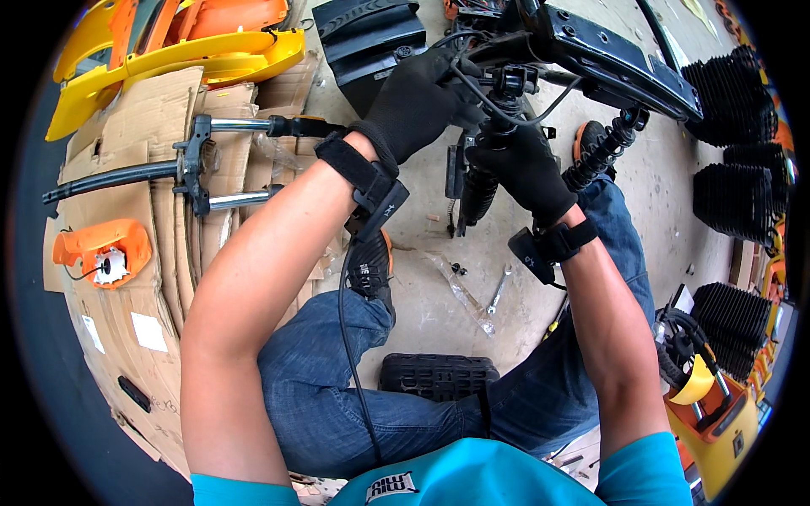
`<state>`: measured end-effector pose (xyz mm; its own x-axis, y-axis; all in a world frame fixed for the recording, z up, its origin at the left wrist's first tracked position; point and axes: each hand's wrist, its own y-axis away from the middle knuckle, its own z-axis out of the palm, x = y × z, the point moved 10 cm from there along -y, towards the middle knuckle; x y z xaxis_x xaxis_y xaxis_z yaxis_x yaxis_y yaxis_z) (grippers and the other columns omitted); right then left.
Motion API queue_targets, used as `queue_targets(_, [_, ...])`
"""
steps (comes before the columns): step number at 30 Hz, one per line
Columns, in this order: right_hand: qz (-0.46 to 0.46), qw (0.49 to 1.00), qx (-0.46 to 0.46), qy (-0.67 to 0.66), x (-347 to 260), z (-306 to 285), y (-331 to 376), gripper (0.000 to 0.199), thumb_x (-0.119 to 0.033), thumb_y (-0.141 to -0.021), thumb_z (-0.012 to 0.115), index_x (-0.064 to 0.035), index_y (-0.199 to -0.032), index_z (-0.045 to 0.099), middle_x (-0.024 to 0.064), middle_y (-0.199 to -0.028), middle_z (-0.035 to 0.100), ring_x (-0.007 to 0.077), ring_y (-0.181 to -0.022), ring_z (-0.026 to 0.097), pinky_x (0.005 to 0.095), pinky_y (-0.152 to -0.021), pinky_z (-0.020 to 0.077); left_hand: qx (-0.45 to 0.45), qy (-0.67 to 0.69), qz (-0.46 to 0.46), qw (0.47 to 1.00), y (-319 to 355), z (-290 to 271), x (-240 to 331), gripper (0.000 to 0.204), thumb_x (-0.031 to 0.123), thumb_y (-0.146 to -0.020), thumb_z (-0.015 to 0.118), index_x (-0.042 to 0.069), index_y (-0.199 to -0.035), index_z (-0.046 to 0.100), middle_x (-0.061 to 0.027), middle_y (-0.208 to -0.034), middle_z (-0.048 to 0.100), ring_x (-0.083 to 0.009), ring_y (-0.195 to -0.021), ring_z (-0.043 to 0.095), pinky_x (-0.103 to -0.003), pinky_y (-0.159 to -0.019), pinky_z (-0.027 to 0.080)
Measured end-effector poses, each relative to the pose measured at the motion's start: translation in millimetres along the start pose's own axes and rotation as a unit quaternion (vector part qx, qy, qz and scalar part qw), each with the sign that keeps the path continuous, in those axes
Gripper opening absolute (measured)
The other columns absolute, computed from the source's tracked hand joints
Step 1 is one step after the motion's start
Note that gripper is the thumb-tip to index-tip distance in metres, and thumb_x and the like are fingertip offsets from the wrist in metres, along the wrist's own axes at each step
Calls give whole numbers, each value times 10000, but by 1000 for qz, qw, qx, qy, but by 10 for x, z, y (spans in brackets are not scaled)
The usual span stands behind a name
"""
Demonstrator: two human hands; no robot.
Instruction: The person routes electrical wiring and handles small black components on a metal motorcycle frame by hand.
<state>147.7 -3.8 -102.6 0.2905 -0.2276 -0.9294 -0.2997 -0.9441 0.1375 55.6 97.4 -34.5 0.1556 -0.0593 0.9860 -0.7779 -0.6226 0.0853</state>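
The nearer shock absorber (481, 192) is hanging below the black frame (620, 59), in the upper middle of the view, its upper end sitting by a bracket; the farther shock absorber (603, 156) is slanting down from the frame's right end and is looking mounted at its top — whether either is fully fastened is not showing. The right hand (531, 173), in a black glove, is closing its fingers round the nearer shock absorber's upper body; the left hand (413, 110), gloved too, is reaching in beside a loose black cable (557, 108), its fingertips so lost among dark parts that I cannot tell whether they are gripping anything. The assembly is looking only partly done: the cable is looping freely; a fork (196, 169) is lying detached on cardboard (160, 295) at the left; an orange shell (126, 244) is resting below it; yellow and orange panels (177, 72) are lying beyond, all of them off the frame. A wrench (499, 288) is lying on the floor between the person's feet, just beside a clear plastic bag (460, 291); a black case (439, 375) is sitting nearer the person — neither hand is touching these.
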Motion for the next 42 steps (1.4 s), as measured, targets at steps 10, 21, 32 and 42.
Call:
queue_targets(10, [-1,1000,1,27,-54,-29,16,333,-102,-747,743,-7,-1018,575,85,-878,638,190,-797,609,332,-717,501,9,-52,59,997,-51,10,38,235,135,-918,609,-26,-1088,632,-105,-889,694,-137,-765,699,-235,-660,558])
queue_targets(21, [21,1000,2,-1,1,-24,39,337,-127,-755,737,-12,-1035,588,89,-880,638,180,-803,604,326,-713,507,86,-280,161,942,-27,-25,200,191,160,-887,646,71,-1053,677,-75,-838,696,-174,-705,679,-263,-635,548])
queue_targets(32, [33,999,17,11,21,-51,59,363,-177,-722,730,-39,-1037,616,95,-868,652,209,-793,628,340,-738,507,17,48,-40,998,17,-35,-163,299,294,-937,606,41,-1096,620,-38,-817,625,-117,-736,639,-256,-634,541])
queue_targets(42, [37,998,2,47,-126,-38,96,248,-106,-801,712,8,-1000,617,75,-857,648,134,-760,593,297,-698,508,10,4,2,1000,19,54,56,308,202,-942,600,6,-1179,601,-78,-911,667,-134,-829,662,-268,-703,564])
